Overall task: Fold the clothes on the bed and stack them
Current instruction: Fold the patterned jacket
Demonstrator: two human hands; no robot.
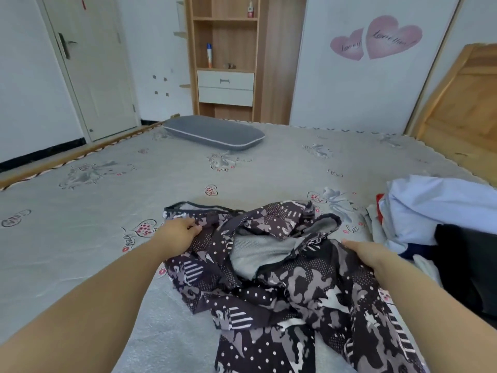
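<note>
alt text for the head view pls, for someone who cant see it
Both hands grip a crumpled dark patterned jacket on a grey bed: the left hand at its far-left edge, the right hand on its right side. A pile of unfolded clothes lies to the right, a grey pillow beyond.

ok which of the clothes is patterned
The dark patterned jacket under both hands; the clothes in the pile at right are plain blue, white, red and black.
</note>
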